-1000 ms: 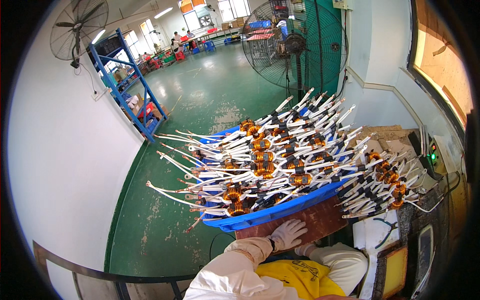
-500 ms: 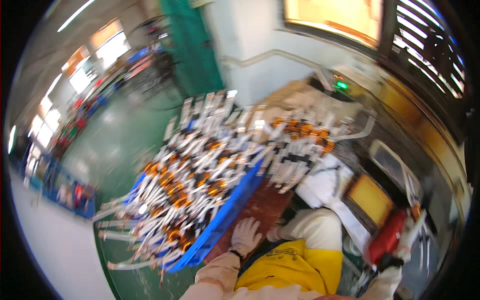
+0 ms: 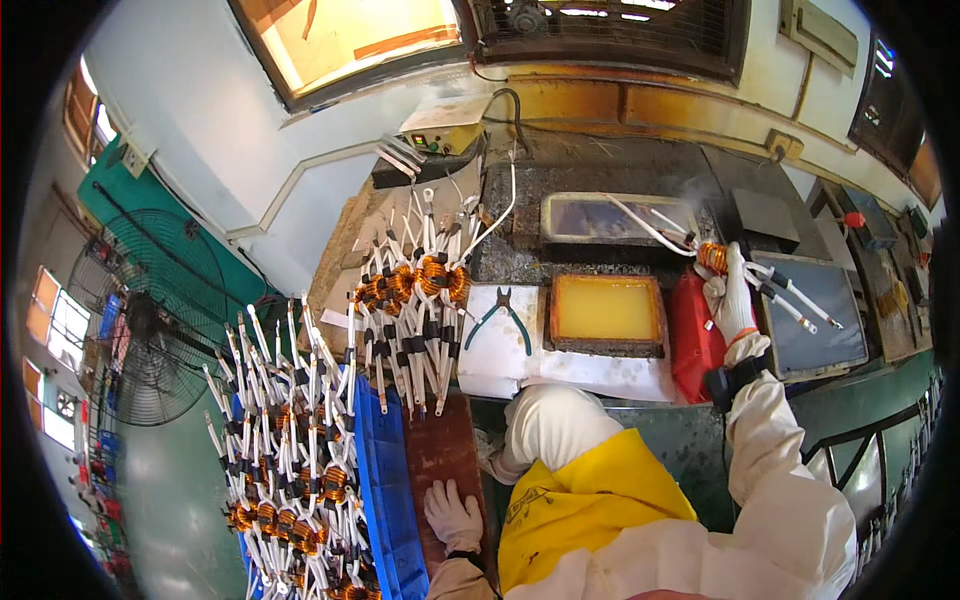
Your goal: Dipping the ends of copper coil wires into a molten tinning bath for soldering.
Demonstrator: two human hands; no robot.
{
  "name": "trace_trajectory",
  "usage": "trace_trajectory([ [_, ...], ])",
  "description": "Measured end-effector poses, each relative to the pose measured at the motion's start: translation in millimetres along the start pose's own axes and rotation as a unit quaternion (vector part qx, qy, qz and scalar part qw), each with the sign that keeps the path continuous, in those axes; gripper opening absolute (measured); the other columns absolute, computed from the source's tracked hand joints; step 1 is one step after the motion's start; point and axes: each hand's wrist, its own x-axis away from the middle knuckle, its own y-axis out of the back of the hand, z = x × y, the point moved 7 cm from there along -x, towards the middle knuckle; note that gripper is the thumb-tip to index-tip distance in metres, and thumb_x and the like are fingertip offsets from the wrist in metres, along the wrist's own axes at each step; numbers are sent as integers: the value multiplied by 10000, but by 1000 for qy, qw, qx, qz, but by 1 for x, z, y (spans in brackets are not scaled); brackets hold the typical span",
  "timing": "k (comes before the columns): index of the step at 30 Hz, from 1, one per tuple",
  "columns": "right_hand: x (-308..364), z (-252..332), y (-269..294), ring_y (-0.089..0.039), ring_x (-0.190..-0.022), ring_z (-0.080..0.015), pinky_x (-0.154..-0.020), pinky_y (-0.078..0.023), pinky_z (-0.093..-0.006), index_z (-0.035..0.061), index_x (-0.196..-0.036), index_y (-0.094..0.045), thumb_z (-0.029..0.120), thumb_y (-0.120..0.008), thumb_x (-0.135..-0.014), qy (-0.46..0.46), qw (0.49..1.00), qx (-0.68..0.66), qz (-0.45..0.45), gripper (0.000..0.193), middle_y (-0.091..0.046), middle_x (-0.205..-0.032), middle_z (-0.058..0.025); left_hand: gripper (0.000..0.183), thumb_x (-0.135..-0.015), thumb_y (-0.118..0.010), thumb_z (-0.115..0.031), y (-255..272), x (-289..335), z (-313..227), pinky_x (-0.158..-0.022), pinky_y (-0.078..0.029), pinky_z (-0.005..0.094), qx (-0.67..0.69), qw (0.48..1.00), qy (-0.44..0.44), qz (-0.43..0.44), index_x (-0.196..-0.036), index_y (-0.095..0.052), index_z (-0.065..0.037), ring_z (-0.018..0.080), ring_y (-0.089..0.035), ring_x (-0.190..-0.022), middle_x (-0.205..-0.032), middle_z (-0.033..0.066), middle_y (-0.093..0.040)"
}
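From where I stand, the gloved right hand (image 3: 735, 300), at one o'clock from the sitter, holds a copper-wound toroidal coil (image 3: 712, 258), apparently by its body so the white leads (image 3: 651, 229) jut clear both ways; the gloved left hand (image 3: 453, 515), at nine o'clock, rests fairly wide on a red-brown board (image 3: 440, 440), perhaps bracing; pliers (image 3: 503, 300) lie at eleven on a white sheet (image 3: 482, 374), likely for easy reach; beside them, a row of coils (image 3: 400, 285) sits aligned, presumably against tangling.

Glossy metal coil (image 3: 712, 259), plastic crate (image 3: 388, 490)
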Motion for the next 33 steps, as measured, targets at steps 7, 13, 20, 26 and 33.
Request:
trace_trajectory([
  [7,-2,-6,-1,-359,-392,-36,-344,-332,-141,83,-999,-488,395,-574,-846,7,1000,1,-24,358,-550,-717,-103,465,-759,-525,-285,3,2,5,-992,-276,479,-1,1000,7,2,-1162,-490,-55,373,-379,-1159,-1241,179,-439],
  [13,-11,-5,1,-357,-388,-43,-338,-313,-142,80,-1010,-486,410,-589,-832,19,999,4,-38,389,-579,-747,-130,455,-762,-523,-284,4,-1,4,-980,-287,478,3,1000,-1,-6,-1155,-493,-56,371,-385,-1151,-1229,176,-446],
  [20,-15,-5,-2,-372,-401,-44,-348,-324,-142,65,-1020,-479,412,-589,-832,21,999,21,-26,410,-566,-755,-111,450,-761,-525,-288,3,-1,6,-975,-292,475,4,1000,7,-13,-1148,-500,-61,368,-389,-1147,-1227,171,-449],
  [26,-12,-5,-5,-424,-430,-58,-330,-309,-135,64,-946,-519,403,-610,-819,34,998,32,-42,373,-553,-737,-94,449,-760,-528,-291,3,0,6,-970,-297,474,-1,1000,5,-19,-1148,-502,-68,363,-393,-1144,-1224,166,-454],
  [33,-12,-5,-6,-432,-450,-54,-330,-301,-140,67,-953,-517,412,-596,-827,34,997,41,-61,376,-556,-734,-76,452,-754,-529,-288,4,-1,6,-974,-292,472,9,1000,3,-17,-1146,-499,-66,363,-395,-1138,-1219,165,-452],
])
